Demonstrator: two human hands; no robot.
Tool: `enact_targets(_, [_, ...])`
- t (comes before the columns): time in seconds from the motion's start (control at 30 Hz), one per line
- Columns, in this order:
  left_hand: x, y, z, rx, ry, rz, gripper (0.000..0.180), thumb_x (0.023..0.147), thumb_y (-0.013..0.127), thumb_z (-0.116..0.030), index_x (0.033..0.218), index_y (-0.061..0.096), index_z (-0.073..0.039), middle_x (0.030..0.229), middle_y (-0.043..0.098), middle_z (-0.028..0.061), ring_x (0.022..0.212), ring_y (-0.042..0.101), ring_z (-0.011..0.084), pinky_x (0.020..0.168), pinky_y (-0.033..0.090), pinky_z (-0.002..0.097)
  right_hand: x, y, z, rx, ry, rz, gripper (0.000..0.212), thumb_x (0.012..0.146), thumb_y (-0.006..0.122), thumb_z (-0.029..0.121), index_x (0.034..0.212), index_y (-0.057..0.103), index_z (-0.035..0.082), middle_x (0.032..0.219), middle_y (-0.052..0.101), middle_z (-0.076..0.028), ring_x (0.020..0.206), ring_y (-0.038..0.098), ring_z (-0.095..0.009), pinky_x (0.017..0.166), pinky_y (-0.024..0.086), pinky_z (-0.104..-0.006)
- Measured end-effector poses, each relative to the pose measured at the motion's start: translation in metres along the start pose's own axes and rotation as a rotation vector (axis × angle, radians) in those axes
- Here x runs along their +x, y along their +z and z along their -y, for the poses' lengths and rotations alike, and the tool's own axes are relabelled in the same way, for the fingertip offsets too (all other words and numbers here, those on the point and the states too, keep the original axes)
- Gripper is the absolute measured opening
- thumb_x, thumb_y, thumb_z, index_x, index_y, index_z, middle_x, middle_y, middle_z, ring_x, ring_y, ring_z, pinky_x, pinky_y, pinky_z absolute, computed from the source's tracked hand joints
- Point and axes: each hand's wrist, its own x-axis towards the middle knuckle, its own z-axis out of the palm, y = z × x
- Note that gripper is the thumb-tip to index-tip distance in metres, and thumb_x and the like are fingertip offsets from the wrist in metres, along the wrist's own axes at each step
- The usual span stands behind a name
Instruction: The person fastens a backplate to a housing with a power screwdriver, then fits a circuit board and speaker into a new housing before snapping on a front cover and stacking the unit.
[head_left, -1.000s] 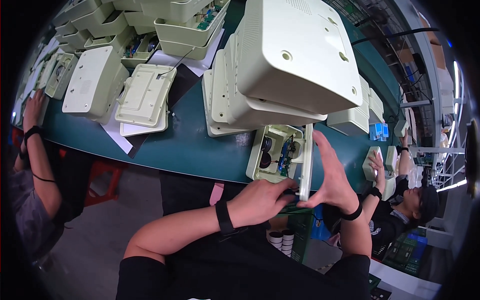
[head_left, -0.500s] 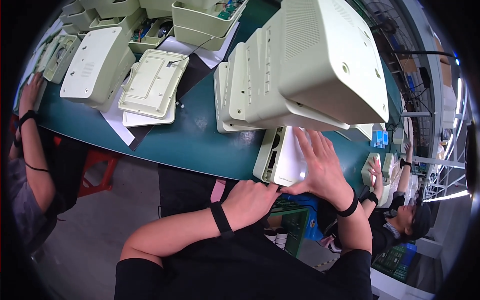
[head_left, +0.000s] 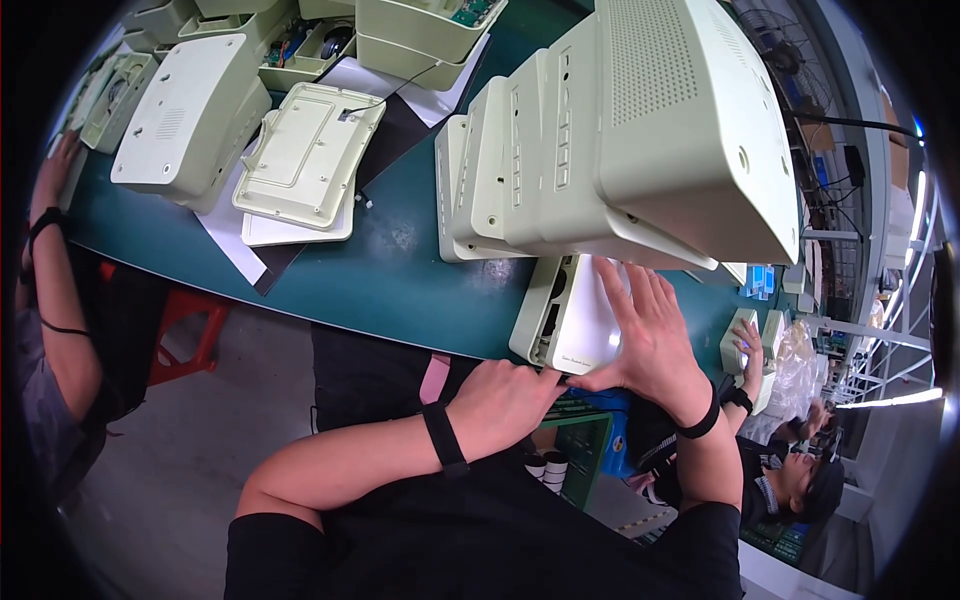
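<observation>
A small white plastic housing (head_left: 584, 325) with a glossy face and dark openings along its left side lies at the table's near edge. My right hand (head_left: 655, 345) rests over its right part, fingers stretched out and spread on the face, thumb by the near end. My left hand (head_left: 503, 402) is closed, with curled fingers touching or very near the housing's near end. What its fingers may hold is hidden. Just beyond stands a stack of larger cream plastic housings (head_left: 570, 150), which overhangs the small housing's far end.
On the green table (head_left: 340, 290), an open cream cover (head_left: 305, 160) with a thin cable lies left, beside another cream housing (head_left: 185, 115). Bins (head_left: 415, 45) of parts stand behind. Co-workers' hands (head_left: 750, 345) (head_left: 58, 170) show on both sides; a red stool (head_left: 185, 330) stands left.
My hands keep nearly the same pose on the small housing. The view has shifted slightly. The co-worker at the right has lowered one raised arm.
</observation>
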Motion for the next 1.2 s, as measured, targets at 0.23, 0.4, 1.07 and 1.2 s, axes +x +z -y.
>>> enact_targets(0.23, [-0.002,-0.002,-0.001,0.008,-0.012,0.048,0.033,0.102,0.063,-0.031,0.113,0.063,0.000,0.065,0.068,0.0142,0.060,0.071,0.0340,0.055,0.057,0.0446,-0.002,0.004,0.004,-0.033,0.012,0.015,0.140,0.050,0.087,0.074,0.160,0.037,0.003,0.143,0.050,-0.031,0.131,0.051,-0.050,0.115,0.038,-0.0561])
enact_targets(0.4, [-0.032,-0.016,-0.003,0.083,0.103,0.062,0.043,0.101,0.065,-0.029,0.128,0.059,0.004,0.081,0.071,0.0144,0.071,0.073,0.0300,0.061,0.059,0.0403,-0.004,0.009,0.005,-0.041,0.035,0.022,0.141,0.050,0.085,0.076,0.161,0.037,0.003,0.143,0.050,-0.030,0.132,0.051,-0.049,0.116,0.038,-0.0563])
enact_targets(1.07, [0.009,-0.017,0.008,-0.215,-0.083,-0.418,0.069,0.093,0.079,-0.030,0.143,0.049,0.006,0.138,0.059,0.0255,0.118,0.065,0.0398,0.104,0.052,0.0445,-0.060,0.087,0.065,0.877,0.589,-0.572,0.049,0.092,0.077,0.015,0.133,0.061,-0.008,0.136,0.061,-0.027,0.125,0.060,-0.044,0.108,0.047,-0.0461])
enact_targets(1.2, [-0.017,-0.036,-0.008,-0.713,-0.312,-0.335,0.074,0.088,0.084,-0.033,0.141,0.050,0.005,0.137,0.062,0.0225,0.121,0.065,0.0355,0.104,0.052,0.0426,-0.064,0.067,0.104,0.905,0.441,-0.753,0.059,0.087,0.081,0.009,0.138,0.056,-0.006,0.131,0.064,-0.025,0.125,0.063,-0.036,0.108,0.049,-0.0414])
